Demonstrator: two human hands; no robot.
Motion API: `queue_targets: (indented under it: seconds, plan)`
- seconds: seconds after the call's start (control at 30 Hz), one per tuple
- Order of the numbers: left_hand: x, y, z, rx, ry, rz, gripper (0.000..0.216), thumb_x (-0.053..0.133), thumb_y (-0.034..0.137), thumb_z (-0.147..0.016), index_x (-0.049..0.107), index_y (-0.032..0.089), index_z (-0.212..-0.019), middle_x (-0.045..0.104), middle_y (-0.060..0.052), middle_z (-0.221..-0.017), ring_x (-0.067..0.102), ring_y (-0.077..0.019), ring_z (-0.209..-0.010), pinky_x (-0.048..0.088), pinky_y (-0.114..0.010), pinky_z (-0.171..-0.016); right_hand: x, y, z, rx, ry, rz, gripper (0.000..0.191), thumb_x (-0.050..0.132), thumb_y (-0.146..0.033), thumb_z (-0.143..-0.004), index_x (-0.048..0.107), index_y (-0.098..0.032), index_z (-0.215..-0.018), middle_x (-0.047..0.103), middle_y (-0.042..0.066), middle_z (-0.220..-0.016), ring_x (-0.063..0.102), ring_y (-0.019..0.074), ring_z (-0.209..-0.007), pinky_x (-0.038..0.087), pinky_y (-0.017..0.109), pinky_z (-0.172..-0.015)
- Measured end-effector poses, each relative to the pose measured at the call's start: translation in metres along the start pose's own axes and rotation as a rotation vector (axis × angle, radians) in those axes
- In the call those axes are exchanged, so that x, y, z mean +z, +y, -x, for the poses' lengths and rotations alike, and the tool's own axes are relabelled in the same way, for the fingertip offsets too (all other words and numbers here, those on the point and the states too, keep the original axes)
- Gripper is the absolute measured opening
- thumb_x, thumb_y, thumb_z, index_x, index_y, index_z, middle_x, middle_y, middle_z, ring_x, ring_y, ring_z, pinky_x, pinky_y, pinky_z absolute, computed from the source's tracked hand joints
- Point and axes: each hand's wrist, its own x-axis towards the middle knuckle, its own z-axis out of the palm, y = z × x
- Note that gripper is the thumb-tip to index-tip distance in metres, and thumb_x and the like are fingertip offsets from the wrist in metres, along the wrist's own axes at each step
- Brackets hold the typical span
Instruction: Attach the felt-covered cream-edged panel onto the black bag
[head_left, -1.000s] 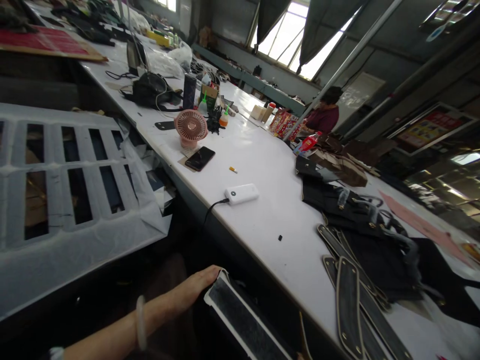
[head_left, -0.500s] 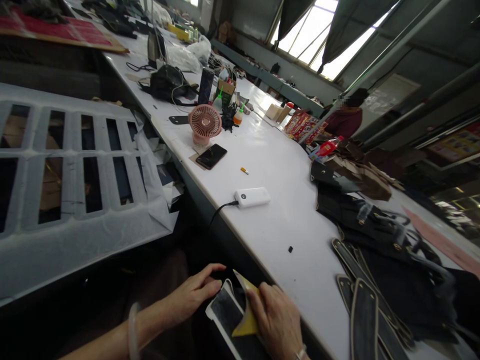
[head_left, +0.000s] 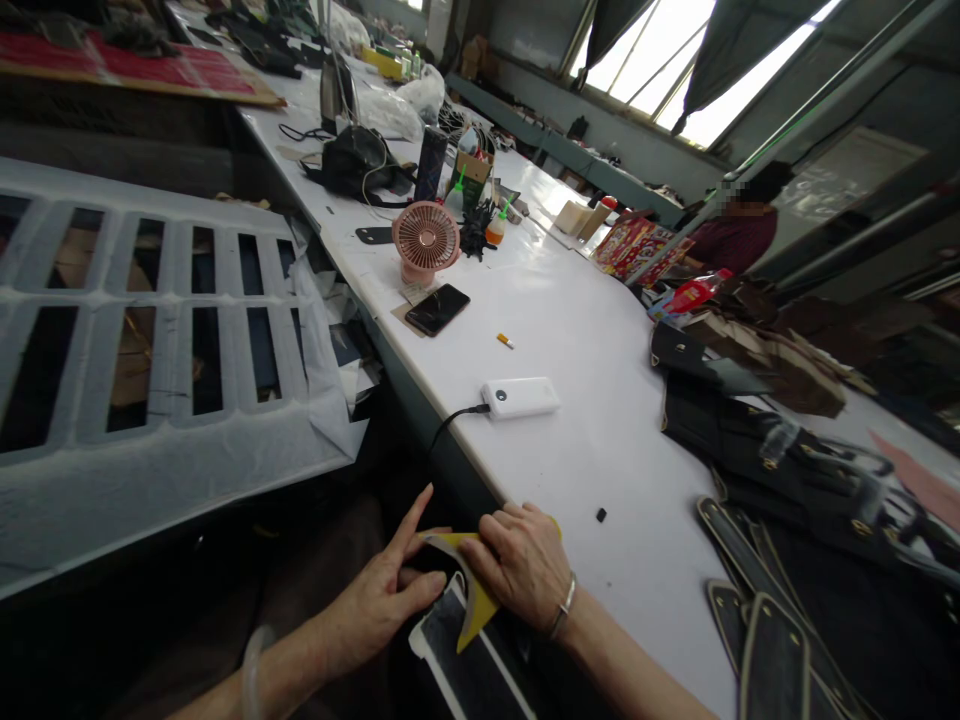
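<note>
A dark, flat panel with white edges [head_left: 469, 640] slants up from the bottom of the view, below the table's edge. My left hand [head_left: 379, 600] is at its upper end, thumb against the end and index finger stretched out; its other fingers are partly hidden. A thin yellow sheet [head_left: 480, 605], pale on its other face, curls up over the panel. My right hand [head_left: 525, 570] grips this sheet between thumb and fingers, knuckles up, beside the table edge. The panel's lower part fades into shadow.
On the white table [head_left: 570, 460] lie a white power bank [head_left: 521, 397] with a cable, a phone [head_left: 439, 309] and a pink fan [head_left: 426, 240]. Dark straps [head_left: 776, 650] are piled at right. A pale slotted rack [head_left: 172, 440] stands left. Another person [head_left: 739, 235] is farther back.
My right hand has moved up and left with the yellow sheet, which now curls toward my left hand. The left index finger has straightened upward. The view has shifted slightly.
</note>
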Motion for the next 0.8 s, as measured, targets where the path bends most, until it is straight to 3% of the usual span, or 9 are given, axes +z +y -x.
queue_targets:
  seconds: [0.07, 0.17, 0.27, 0.37, 0.57, 0.8]
  plan:
    - [0.001, -0.001, 0.001, 0.004, 0.030, -0.048, 0.087, 0.062, 0.048, -0.086, 0.005, 0.038, -0.151, 0.040, -0.013, -0.147, 0.058, -0.0089, -0.065, 0.049, -0.028, -0.068, -0.002, 0.002, -0.004, -0.049, -0.015, 0.004, 0.039, 0.045, -0.043, -0.096, 0.053, -0.021, -0.066, 0.061, -0.001, -0.063, 0.053, 0.0150, -0.065, 0.022, 0.033, -0.065]
    - [0.002, -0.001, 0.002, 0.046, 0.048, -0.063, 0.068, 0.063, 0.045, -0.086, 0.032, 0.035, -0.146, 0.047, -0.010, -0.141, 0.060, -0.0119, -0.074, 0.048, -0.025, -0.069, -0.003, 0.004, -0.009, -0.110, -0.031, 0.011, 0.038, 0.044, -0.044, -0.097, 0.055, -0.021, -0.068, 0.062, 0.000, -0.064, 0.053, 0.0148, -0.065, 0.022, 0.033, -0.065]
    - [0.005, 0.002, 0.004, 0.024, 0.045, -0.042, 0.054, 0.062, 0.043, -0.087, 0.048, 0.027, -0.137, 0.067, -0.004, -0.098, 0.058, -0.0131, -0.070, 0.045, -0.022, -0.063, -0.002, 0.006, -0.010, -0.154, -0.039, 0.022, 0.038, 0.043, -0.044, -0.097, 0.056, -0.021, -0.070, 0.062, 0.000, -0.065, 0.053, 0.0149, -0.064, 0.022, 0.034, -0.064]
    - [0.008, 0.006, 0.006, 0.009, 0.049, -0.082, 0.048, 0.061, 0.042, -0.088, 0.055, 0.022, -0.131, 0.063, 0.001, -0.072, 0.051, -0.0100, -0.057, 0.040, -0.019, -0.053, -0.002, 0.008, -0.009, -0.188, -0.042, 0.036, 0.039, 0.040, -0.044, -0.098, 0.055, -0.022, -0.071, 0.061, -0.001, -0.063, 0.052, 0.0149, -0.061, 0.020, 0.035, -0.063]
    - [0.009, 0.011, 0.008, 0.054, 0.093, -0.225, 0.041, 0.060, 0.040, -0.090, 0.062, 0.023, -0.127, 0.073, -0.004, -0.099, 0.064, -0.0175, -0.080, 0.052, -0.025, -0.074, -0.003, 0.007, -0.007, -0.230, -0.038, 0.062, 0.040, 0.037, -0.044, -0.099, 0.056, -0.022, -0.072, 0.061, 0.000, -0.063, 0.051, 0.0155, -0.060, 0.019, 0.035, -0.061]
    - [0.011, 0.025, 0.009, 0.157, 0.082, -0.445, 0.037, 0.057, 0.039, -0.092, 0.063, 0.028, -0.126, 0.069, -0.002, -0.120, 0.065, -0.0238, -0.106, 0.051, -0.029, -0.093, -0.003, 0.008, -0.002, -0.234, -0.041, 0.065, 0.040, 0.036, -0.042, -0.100, 0.056, -0.022, -0.072, 0.062, 0.000, -0.063, 0.052, 0.0156, -0.060, 0.020, 0.035, -0.061]
